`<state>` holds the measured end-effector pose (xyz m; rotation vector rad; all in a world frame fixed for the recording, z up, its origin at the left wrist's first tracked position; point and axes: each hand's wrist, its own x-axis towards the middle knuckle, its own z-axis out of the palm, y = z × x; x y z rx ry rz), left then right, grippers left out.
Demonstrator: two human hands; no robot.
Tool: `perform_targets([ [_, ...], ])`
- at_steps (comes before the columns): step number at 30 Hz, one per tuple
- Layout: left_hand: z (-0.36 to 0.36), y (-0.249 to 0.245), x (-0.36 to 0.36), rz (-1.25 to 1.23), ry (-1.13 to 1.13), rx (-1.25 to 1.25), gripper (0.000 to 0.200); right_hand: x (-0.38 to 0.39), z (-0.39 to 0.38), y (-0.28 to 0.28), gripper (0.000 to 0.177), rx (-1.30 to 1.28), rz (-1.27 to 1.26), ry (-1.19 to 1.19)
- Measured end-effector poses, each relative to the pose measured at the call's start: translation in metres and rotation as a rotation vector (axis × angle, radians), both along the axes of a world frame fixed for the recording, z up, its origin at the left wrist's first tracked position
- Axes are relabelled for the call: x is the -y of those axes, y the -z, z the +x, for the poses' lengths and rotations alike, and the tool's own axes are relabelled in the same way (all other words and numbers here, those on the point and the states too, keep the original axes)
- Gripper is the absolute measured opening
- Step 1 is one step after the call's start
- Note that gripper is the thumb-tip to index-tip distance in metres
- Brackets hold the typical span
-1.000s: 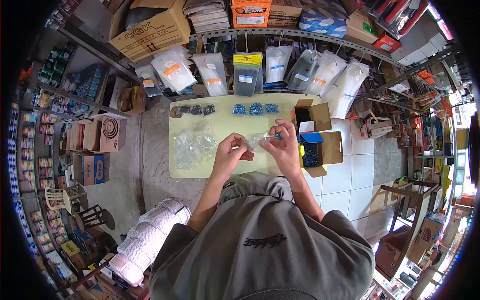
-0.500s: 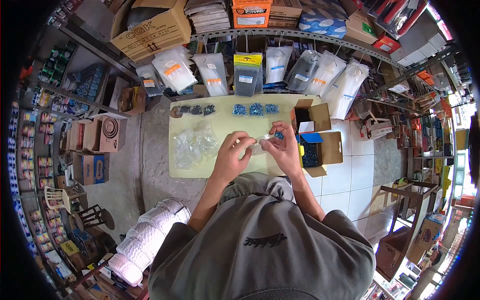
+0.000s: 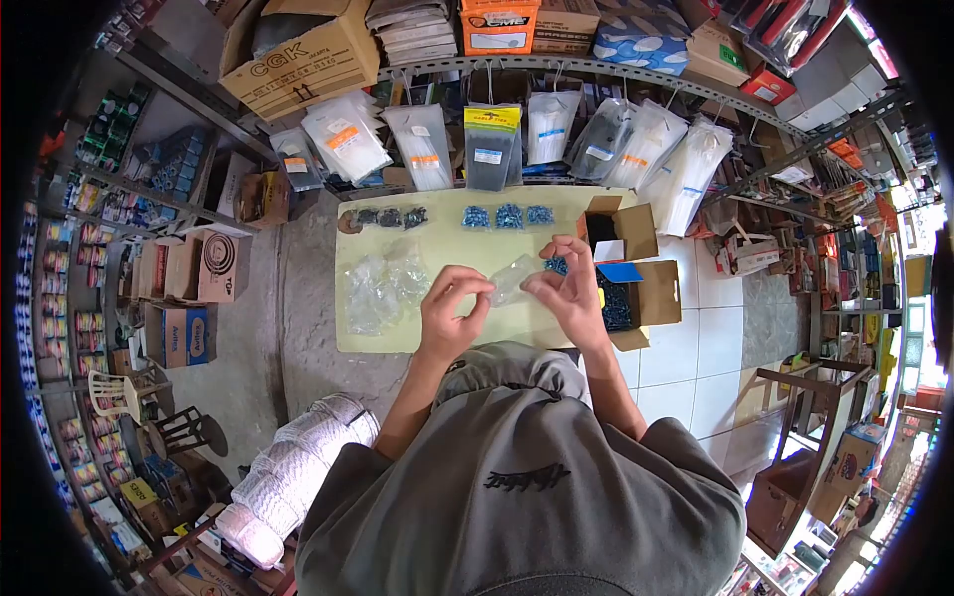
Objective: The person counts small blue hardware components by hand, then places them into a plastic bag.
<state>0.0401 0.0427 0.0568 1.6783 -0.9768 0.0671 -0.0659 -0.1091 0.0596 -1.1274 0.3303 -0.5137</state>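
A small clear plastic bag (image 3: 512, 278) is stretched between my hands above the pale yellow table (image 3: 457, 341). My left hand (image 3: 452, 313) pinches one edge of it between thumb and fingertip. My right hand (image 3: 571, 298) pinches the other side, its upper fingers curled. Behind the right fingers small blue pieces (image 3: 556, 265) show, partly hidden. Beyond my hands, filled bags of blue pieces (image 3: 509, 217) lie in a row. To their left lie small packs of dark pieces (image 3: 392, 217). A heap of clear plastic bags (image 3: 383, 288) spreads left of my left hand.
An open carton of dark blue pieces (image 3: 618, 306) stands at the table's right edge, with another open carton (image 3: 603, 228) behind it. Packs of cable ties (image 3: 492, 149) hang from the shelf ahead. A wrapped rope bundle (image 3: 298, 467) lies on the floor at left.
My hands have moved apart, the left one leftward and the right one slightly rightward. The clear bag now shows spread out between them.
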Motion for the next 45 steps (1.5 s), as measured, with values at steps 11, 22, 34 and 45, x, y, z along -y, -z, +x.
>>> perform_targets([
  [11, 0.003, 0.011, 0.002, -0.070, 0.091, -1.015, 0.014, -0.001, 0.001, -0.003, 0.063, -0.005, -0.095, 0.016],
  [22, 0.009, 0.013, -0.003, -0.038, 0.123, -1.366, 0.012, -0.001, 0.000, -0.001, 0.067, -0.090, -0.031, -0.105],
  [34, -0.008, 0.015, -0.002, -0.170, 0.151, -0.892, 0.032, -0.003, 0.003, 0.010, 0.049, -0.091, -0.001, -0.056],
  [45, 0.000, -0.002, -0.004, 0.218, 0.060, -0.079, 0.021, -0.001, 0.005, 0.009, 0.044, -0.137, 0.003, 0.006],
])
